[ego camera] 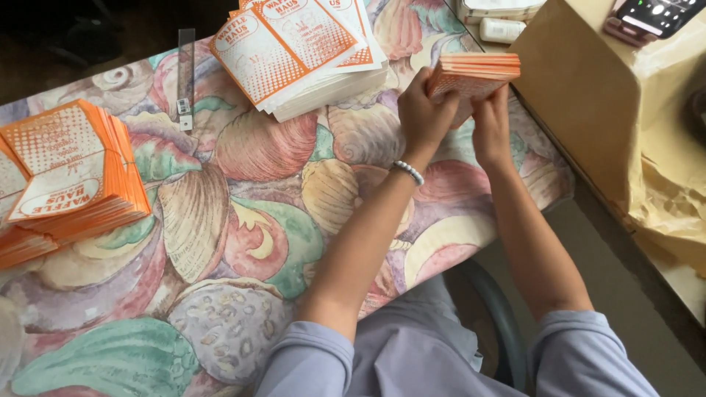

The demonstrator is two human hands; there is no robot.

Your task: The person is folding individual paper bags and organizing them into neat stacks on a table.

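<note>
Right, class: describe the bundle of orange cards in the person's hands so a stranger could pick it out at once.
Start at the shell-patterned tablecloth and go to its right edge, beside the brown paper bag. There both hands, left hand and right hand, grip a slim orange stack. Unlike the two big piles lying on the cloth, it is held in the air.

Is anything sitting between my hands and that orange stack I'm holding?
Nothing visible: the left hand and right hand both grip the small orange stack directly, above the shell-patterned tablecloth.
</note>
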